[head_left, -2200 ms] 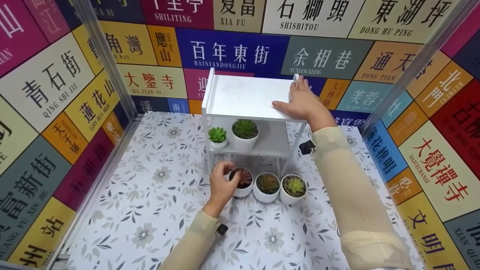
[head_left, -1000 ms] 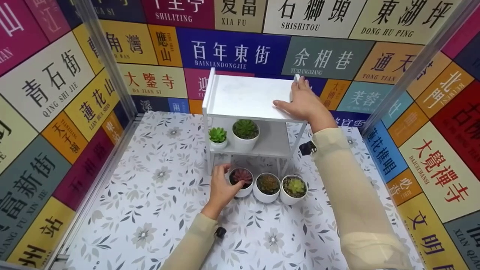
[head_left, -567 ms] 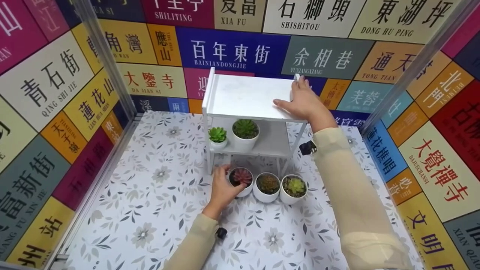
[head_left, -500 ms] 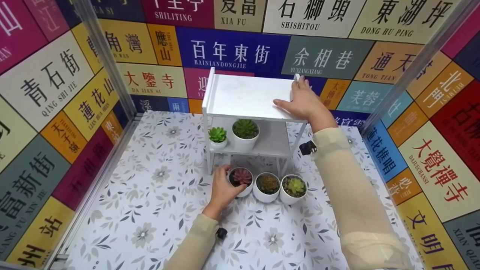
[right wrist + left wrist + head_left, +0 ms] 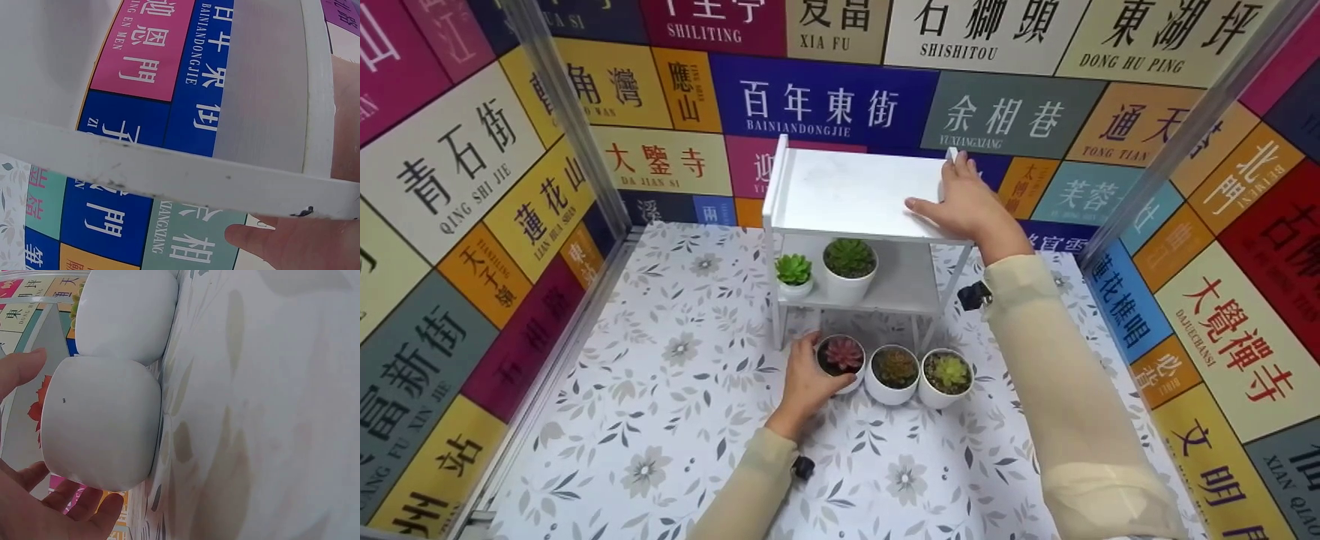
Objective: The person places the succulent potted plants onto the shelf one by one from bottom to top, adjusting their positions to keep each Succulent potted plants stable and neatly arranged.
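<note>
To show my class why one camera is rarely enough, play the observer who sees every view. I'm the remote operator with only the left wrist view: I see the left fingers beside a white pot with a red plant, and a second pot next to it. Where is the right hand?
Observer: The right hand rests on the right end of the top of a white shelf.
Operator: How does the row of pots end on the right?
Observer: With a third white pot, which holds a yellow-green plant.
Operator: What stands on the shelf's level below that top?
Observer: Two potted plants: a small green plant on the left and a larger green plant beside it.
</note>
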Demonstrator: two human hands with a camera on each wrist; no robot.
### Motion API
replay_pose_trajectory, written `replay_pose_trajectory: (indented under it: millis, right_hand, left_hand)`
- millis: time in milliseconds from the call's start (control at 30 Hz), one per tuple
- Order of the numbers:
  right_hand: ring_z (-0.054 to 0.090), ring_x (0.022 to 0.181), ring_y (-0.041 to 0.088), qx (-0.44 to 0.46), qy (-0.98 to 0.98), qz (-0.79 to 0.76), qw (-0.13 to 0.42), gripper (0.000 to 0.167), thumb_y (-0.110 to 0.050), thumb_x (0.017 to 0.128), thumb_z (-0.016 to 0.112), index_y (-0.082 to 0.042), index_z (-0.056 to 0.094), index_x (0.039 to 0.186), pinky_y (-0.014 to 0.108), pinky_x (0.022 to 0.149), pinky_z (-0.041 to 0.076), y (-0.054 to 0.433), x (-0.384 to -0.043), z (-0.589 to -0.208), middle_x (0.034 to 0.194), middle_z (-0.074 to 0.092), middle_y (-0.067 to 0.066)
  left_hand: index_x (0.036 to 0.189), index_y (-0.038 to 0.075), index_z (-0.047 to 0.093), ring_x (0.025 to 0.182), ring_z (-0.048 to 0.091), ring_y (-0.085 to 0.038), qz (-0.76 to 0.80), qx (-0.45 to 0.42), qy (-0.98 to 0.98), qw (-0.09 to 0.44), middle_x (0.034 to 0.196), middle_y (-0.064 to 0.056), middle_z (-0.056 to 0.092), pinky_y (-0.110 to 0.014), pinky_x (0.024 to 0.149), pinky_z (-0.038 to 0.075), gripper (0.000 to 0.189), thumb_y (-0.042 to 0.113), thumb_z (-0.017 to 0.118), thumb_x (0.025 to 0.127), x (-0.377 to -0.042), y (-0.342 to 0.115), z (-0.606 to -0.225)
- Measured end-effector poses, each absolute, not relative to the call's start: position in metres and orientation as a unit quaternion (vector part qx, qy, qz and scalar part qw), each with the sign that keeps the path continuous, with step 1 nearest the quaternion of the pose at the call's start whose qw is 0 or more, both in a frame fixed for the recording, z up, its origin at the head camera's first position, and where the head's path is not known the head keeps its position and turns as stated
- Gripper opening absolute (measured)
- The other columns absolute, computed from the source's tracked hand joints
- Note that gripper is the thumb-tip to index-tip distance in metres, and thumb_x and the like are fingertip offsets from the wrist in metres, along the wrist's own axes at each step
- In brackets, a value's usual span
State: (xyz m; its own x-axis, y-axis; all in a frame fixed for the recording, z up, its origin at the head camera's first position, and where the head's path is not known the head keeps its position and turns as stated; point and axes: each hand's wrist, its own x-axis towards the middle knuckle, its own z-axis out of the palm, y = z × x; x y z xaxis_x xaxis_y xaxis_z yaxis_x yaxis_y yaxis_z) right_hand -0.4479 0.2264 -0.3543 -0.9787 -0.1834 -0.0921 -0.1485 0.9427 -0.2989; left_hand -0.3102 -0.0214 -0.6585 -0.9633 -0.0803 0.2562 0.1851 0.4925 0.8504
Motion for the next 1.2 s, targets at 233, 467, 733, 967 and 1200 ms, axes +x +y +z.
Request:
replay_pose_trajectory:
  millis: [233,467,733,967,1200]
  right_hand:
    - [-0.013,0.165,0.039,-0.085,0.984,-0.145,0.06,0.117,-0.079,0.096,0.046,0.0,-0.001,0.168,0.058,0.134,0.0,0.2273,-0.4467,-0.3554,0.175,-0.021,0.018]
    - [-0.012,0.165,0.039,-0.083,0.984,-0.15,0.053,0.117,-0.079,0.096,0.047,-0.001,0.0,0.169,0.058,0.134,0.0,0.2281,-0.4466,-0.3541,0.176,-0.019,0.017]
    - [-0.012,0.165,0.039,-0.086,0.984,-0.145,0.054,0.117,-0.079,0.096,0.047,-0.001,0.0,0.169,0.057,0.134,0.0,0.2271,-0.4474,-0.3547,0.176,-0.019,0.018]
    - [-0.013,0.165,0.039,-0.082,0.984,-0.15,0.058,0.116,-0.077,0.097,0.048,0.0,0.0,0.169,0.057,0.134,-0.001,0.2274,-0.4478,-0.3528,0.176,-0.019,0.018]
    - [-0.013,0.165,0.039,-0.08,0.984,-0.149,0.059,0.116,-0.077,0.097,0.047,-0.001,-0.002,0.169,0.057,0.134,-0.001,0.2274,-0.4478,-0.3537,0.176,-0.02,0.017]
  left_hand:
    - [0.146,-0.003,0.052,0.126,0.058,-0.041,-0.499,-0.03,-0.859,0.114,0.134,-0.024,0.059,-0.055,0.113,0.048,0.104,0.032,0.098,0.06,-0.3087,-0.0213,-0.6564]
    - [0.147,-0.002,0.052,0.125,0.059,-0.042,-0.494,-0.023,-0.863,0.101,0.133,-0.024,0.061,-0.054,0.112,0.049,0.107,0.031,0.099,0.058,-0.3115,-0.02,-0.6579]
    - [0.145,-0.002,0.054,0.119,0.062,-0.043,-0.48,-0.01,-0.873,0.085,0.128,-0.026,0.061,-0.056,0.108,0.052,0.107,0.029,0.1,0.054,-0.3122,-0.0209,-0.6621]
    - [0.144,-0.002,0.053,0.12,0.062,-0.045,-0.474,-0.008,-0.877,0.077,0.129,-0.026,0.061,-0.058,0.106,0.052,0.106,0.031,0.1,0.055,-0.3138,-0.0189,-0.6618]
    - [0.149,0.001,0.051,0.122,0.061,-0.046,-0.478,0.0,-0.876,0.062,0.133,-0.026,0.059,-0.059,0.106,0.052,0.109,0.03,0.1,0.055,-0.3156,-0.0171,-0.6619]
